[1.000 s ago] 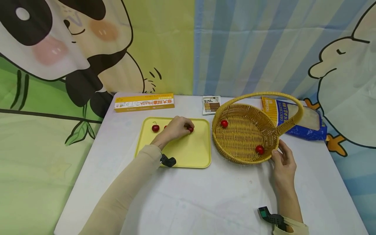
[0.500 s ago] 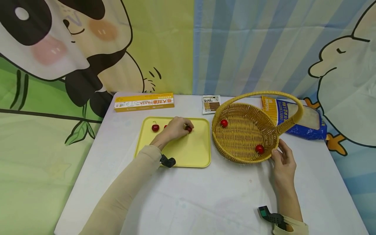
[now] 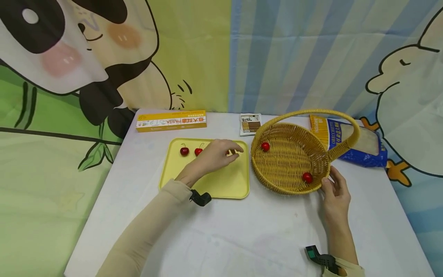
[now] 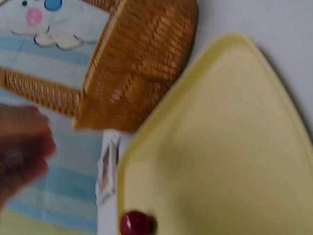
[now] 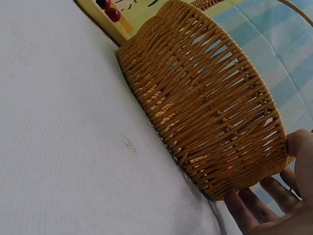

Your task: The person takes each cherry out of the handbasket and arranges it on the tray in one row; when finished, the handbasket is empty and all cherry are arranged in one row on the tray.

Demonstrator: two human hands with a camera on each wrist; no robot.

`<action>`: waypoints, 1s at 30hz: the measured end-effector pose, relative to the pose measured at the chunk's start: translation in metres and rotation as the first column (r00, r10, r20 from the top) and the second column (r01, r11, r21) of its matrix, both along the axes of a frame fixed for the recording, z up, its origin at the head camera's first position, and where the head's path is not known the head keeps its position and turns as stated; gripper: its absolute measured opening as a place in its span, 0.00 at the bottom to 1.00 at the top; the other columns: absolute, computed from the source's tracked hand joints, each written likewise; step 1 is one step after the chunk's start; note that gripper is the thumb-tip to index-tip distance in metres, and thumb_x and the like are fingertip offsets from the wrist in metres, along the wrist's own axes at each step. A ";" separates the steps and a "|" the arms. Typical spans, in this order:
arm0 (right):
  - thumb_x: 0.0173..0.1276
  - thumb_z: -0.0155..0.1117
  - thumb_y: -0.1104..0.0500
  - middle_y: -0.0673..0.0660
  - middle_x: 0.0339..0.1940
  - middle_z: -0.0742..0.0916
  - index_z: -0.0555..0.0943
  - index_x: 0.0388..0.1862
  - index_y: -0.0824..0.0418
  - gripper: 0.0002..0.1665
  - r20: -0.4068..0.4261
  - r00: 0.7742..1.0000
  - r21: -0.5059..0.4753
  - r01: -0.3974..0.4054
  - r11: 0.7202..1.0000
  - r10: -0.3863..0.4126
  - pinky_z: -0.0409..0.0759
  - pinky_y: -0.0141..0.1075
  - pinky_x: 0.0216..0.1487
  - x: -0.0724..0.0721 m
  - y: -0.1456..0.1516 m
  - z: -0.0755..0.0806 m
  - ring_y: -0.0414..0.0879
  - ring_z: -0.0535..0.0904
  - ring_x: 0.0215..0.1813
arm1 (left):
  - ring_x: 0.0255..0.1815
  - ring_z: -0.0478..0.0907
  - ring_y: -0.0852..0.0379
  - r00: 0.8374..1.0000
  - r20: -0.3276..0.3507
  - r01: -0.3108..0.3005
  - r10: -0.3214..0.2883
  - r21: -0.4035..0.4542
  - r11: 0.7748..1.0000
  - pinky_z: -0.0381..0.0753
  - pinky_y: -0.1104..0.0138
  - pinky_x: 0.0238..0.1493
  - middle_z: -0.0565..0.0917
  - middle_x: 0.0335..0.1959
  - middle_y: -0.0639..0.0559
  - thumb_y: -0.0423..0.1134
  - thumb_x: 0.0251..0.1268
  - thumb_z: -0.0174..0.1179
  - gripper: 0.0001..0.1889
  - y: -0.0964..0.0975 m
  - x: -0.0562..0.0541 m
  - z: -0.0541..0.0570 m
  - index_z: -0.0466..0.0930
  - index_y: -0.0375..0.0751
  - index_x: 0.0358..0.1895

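Note:
My left hand (image 3: 217, 154) hovers over the yellow tray (image 3: 221, 186), its fingers bent and a small gap between index finger and thumb. No cherry shows at the fingertips in the left wrist view, where the hand (image 4: 24, 152) is blurred. A dark cherry (image 4: 135, 223) lies on the tray near its far edge there, apart from the fingers. Farther left on the tray are a dark cherry (image 3: 184, 151) and a brighter red cherry (image 3: 198, 151). My right hand (image 3: 336, 192) grips the near right side of the wicker basket (image 3: 285, 161), thumb at the rim, fingers beneath.
Inside the basket lie two red cherries (image 3: 265, 146) (image 3: 307, 177), well apart. Along the back of the white table stand a yellow pasta box (image 3: 171, 121) and a small flat packet (image 3: 250, 124). A blue and yellow pasta bag (image 3: 363, 144) lies behind the basket's arched handle.
The left hand has lifted from the cherry it was pinching at the tray's far right, moving slightly right with fingertips parting. The right hand and basket stay put.

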State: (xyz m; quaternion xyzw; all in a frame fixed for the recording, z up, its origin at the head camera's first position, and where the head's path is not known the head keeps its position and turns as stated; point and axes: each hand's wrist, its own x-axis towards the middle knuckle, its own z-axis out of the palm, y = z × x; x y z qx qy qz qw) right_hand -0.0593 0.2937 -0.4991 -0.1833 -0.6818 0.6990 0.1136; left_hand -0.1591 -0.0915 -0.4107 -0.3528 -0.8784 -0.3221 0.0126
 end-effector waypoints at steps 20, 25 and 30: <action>0.84 0.53 0.60 0.52 0.81 0.70 0.66 0.81 0.46 0.31 0.005 1.000 0.022 -0.004 1.000 0.004 0.78 0.16 0.56 0.001 0.001 0.000 0.44 0.72 0.73 | 0.49 0.81 0.54 0.931 -0.352 -0.080 -0.092 -0.446 0.891 0.86 0.71 0.43 0.84 0.49 0.47 0.26 0.73 0.53 0.14 0.125 0.012 -0.009 0.83 0.38 0.56; 0.84 0.53 0.59 0.52 0.81 0.69 0.65 0.82 0.46 0.31 0.012 1.000 0.036 -0.005 0.999 0.005 0.78 0.16 0.56 0.000 0.001 -0.001 0.44 0.72 0.73 | 0.43 0.78 0.56 0.987 -0.160 -0.041 -0.017 -0.358 0.933 0.83 0.71 0.41 0.83 0.42 0.48 0.25 0.76 0.51 0.11 0.136 -0.002 -0.013 0.83 0.38 0.49; 0.84 0.54 0.58 0.51 0.81 0.69 0.65 0.82 0.46 0.31 0.019 1.000 0.040 -0.003 0.999 0.002 0.77 0.15 0.56 0.000 0.001 -0.002 0.43 0.71 0.73 | 0.37 0.74 0.61 0.997 -0.069 -0.061 0.043 -0.289 0.955 0.77 0.73 0.37 0.80 0.35 0.51 0.24 0.76 0.51 0.11 0.144 -0.011 -0.022 0.81 0.41 0.40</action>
